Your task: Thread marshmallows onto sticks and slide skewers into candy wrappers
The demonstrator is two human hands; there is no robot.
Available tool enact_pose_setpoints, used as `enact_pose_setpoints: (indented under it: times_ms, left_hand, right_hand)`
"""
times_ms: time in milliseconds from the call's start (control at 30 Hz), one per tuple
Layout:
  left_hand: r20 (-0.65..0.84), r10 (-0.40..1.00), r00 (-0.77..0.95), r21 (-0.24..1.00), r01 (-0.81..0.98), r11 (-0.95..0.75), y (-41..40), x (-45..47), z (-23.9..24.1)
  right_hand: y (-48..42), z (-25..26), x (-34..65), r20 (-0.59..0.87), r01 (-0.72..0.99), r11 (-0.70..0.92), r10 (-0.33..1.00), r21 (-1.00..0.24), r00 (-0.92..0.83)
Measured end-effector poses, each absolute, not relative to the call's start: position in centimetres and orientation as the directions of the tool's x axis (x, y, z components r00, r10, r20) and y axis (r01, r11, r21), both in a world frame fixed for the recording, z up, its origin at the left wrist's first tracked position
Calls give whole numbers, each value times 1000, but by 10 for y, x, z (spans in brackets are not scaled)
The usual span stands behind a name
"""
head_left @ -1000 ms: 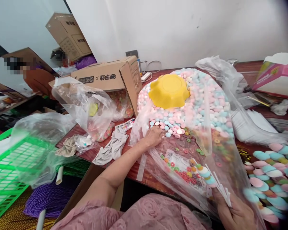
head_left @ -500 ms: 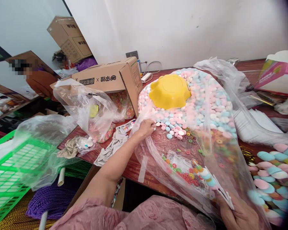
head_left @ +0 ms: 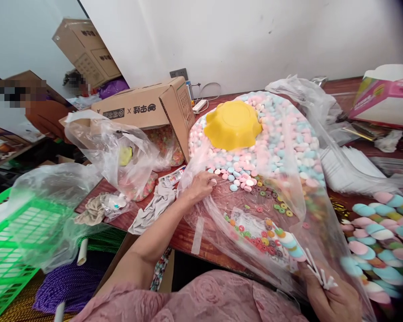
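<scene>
A big clear plastic bag (head_left: pixel 289 192) lies on the red-brown table (head_left: pixel 184 235), filled with pink, blue and white round candies (head_left: pixel 282 143) and small coloured ring candies (head_left: pixel 265 243). An upturned yellow bowl (head_left: pixel 231 124) sits on the candy heap. My left hand (head_left: pixel 198 187) is at the bag's left edge, fingers curled in a pinch beside loose round candies; what it grips I cannot make out. My right hand (head_left: pixel 332 299), at the lower right, is closed on several white sticks (head_left: pixel 317 272), one of which is threaded with candies.
A cardboard box (head_left: pixel 147 112) and a crumpled clear bag (head_left: pixel 117 152) stand left of the heap. Finished candy skewers (head_left: pixel 379 232) lie at the right, a pink box (head_left: pixel 386 96) behind them. A green basket (head_left: pixel 16 241) sits at lower left. A person is at far left.
My left hand has slid left, from the loose candies to the bag's edge. My right hand with the sticks has dropped slightly.
</scene>
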State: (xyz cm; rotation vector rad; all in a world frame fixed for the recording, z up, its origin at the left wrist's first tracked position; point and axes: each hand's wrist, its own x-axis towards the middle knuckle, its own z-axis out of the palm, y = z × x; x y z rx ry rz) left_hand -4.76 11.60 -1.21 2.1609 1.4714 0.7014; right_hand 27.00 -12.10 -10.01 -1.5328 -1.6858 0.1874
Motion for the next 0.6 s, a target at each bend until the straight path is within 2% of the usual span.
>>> enact_pose_setpoints:
  times_ms: [33,100,167,233,333,500,600]
  left_hand:
    - [178,942,283,695,642,-324,107,-45,-10]
    - [173,955,241,898,359,-253,86,-37,-5]
    - [143,963,230,988,16,-151,62,-25,-1]
    - [122,964,235,976,-204,-74,42,-13,4]
    - [75,979,191,919,-395,7,21,2,10]
    - [-28,990,141,852,-514,98,5,12,12]
    - [-6,993,115,849,-524,66,0,15,7]
  right_hand:
    - [-122,-94,267,452,744,229,886,-628,109]
    - [-124,-76,258,409,718,190,901,-670,143]
    - [-120,-55,246,376,693,177,915,-698,145]
    - [-113,-38,234,384,673,238,920,-701,75]
    - [-102,-27,219,436,668,322,900,-671,3]
    - [-101,-30,211,420,650,320,908,-689,-2]
    - [-105,-31,213,430,662,333,903,-672,-18]
